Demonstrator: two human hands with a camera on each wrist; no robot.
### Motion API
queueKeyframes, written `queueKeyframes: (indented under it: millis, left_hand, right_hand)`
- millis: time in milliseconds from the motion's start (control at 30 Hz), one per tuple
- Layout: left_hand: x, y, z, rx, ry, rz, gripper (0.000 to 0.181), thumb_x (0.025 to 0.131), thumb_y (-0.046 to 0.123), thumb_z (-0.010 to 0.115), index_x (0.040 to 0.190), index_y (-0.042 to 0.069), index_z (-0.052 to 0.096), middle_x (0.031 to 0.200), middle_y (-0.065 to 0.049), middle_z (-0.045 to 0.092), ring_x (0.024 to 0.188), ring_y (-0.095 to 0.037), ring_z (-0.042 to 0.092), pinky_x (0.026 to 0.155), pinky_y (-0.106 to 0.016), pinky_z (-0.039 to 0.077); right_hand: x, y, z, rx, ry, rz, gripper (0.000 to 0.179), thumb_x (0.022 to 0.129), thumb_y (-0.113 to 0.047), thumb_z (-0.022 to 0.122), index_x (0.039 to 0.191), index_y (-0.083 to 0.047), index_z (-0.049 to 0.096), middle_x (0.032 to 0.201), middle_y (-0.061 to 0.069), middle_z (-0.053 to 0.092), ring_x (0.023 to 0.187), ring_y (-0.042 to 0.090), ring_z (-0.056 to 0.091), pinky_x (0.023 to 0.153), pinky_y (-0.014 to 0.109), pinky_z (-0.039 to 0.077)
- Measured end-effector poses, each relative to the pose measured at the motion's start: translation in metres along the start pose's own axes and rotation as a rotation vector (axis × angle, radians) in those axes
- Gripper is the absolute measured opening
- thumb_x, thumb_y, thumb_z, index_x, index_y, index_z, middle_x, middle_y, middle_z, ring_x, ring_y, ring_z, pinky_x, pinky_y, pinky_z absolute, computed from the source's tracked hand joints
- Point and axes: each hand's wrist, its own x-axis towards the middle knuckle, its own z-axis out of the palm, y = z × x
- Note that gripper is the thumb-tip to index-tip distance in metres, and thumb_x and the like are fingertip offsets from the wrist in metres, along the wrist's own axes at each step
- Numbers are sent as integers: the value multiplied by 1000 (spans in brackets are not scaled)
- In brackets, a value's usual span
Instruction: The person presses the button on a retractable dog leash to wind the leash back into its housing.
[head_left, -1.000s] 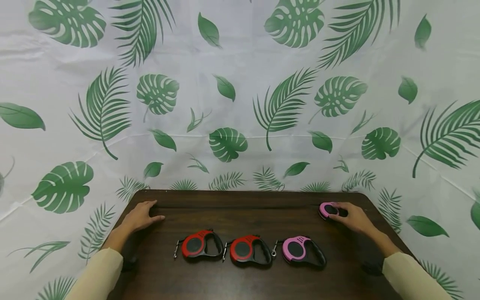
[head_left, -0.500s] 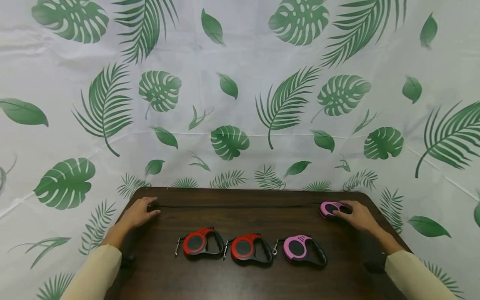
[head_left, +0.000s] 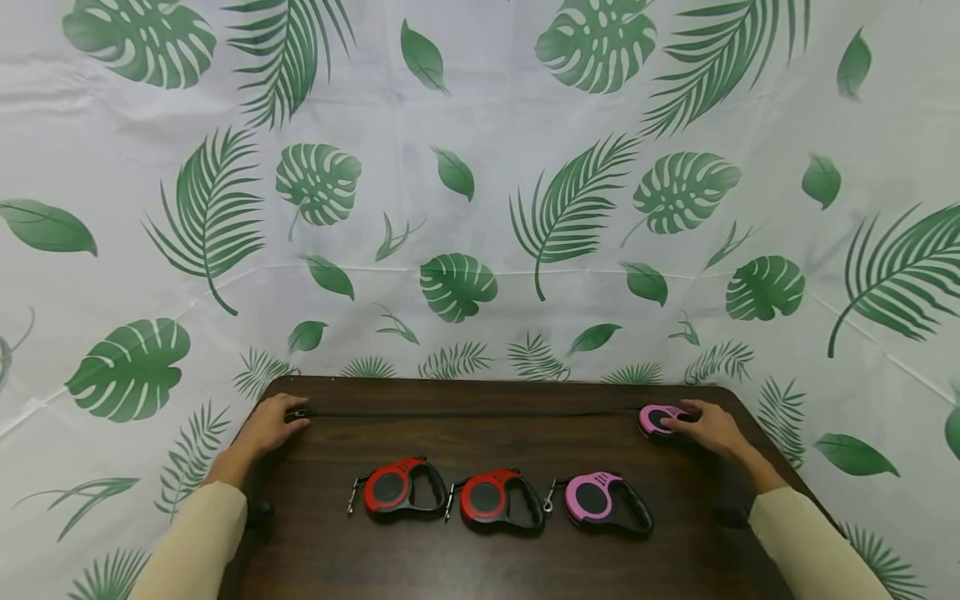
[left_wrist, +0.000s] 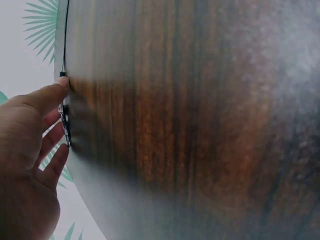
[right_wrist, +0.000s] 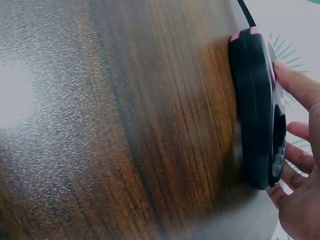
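Observation:
Along the table's back edge runs the thin black strap (head_left: 480, 414) of a pink and black retractable dog leash (head_left: 656, 420). My left hand (head_left: 270, 425) pinches the strap's end at the far left; in the left wrist view the thumb lies on the black end, and the metal clip (left_wrist: 64, 122) shows beside the fingers. At the far right my right hand (head_left: 708, 427) holds the pink leash's case. The right wrist view shows the case (right_wrist: 254, 107) edge-on, thumb on its face and fingers by the handle end.
Nearer me on the dark wooden table (head_left: 480, 571), two red retractable leashes, one at left (head_left: 390, 487) and another in the middle (head_left: 486, 498), lie in a row with a second pink leash (head_left: 592, 500). A leaf-print cloth (head_left: 480, 208) hangs behind.
My left hand has shifted left and its fingers have drawn in, with the clip now showing by the fingertips. The right hand and pink leash stay nearly in place.

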Motion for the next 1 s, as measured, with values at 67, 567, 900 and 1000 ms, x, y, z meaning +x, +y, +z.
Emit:
queueKeyframes:
  millis: [67, 567, 900, 1000]
  left_hand:
    - [0, -1, -1, -5, 4, 14, 38, 89, 5, 81, 119, -15, 70, 115, -35, 68, 108, -55, 64, 94, -66, 50]
    - [0, -6, -1, -35, 6, 74, 20, 86, 4, 83, 103, -7, 78, 99, -21, 72, 95, -45, 69, 86, -60, 56]
    - [-2, -7, -2, -38, -14, 70, 14, 86, 3, 83, 97, -4, 79, 96, -18, 73, 93, -43, 71, 85, -59, 57]
    - [-3, -6, -2, -29, -8, 77, 12, 86, 3, 84, 96, -2, 79, 95, -17, 74, 92, -42, 72, 85, -59, 56]
  right_hand:
    - [0, 1, 0, 11, 1, 2, 92, 96, -56, 73, 146, 17, 48, 141, 45, 52, 128, 62, 51, 101, 72, 46]
    - [-5, 1, -4, 63, 1, 26, 96, 89, -57, 81, 144, 16, 52, 143, 45, 51, 129, 61, 50, 105, 73, 43]
    - [-9, 4, -8, 60, 35, -53, 88, 87, -50, 85, 141, 13, 57, 140, 42, 56, 117, 53, 59, 96, 67, 49]
    - [-8, 4, -8, 60, 69, -66, 86, 84, -50, 88, 139, 11, 60, 132, 36, 64, 106, 42, 63, 90, 56, 53]
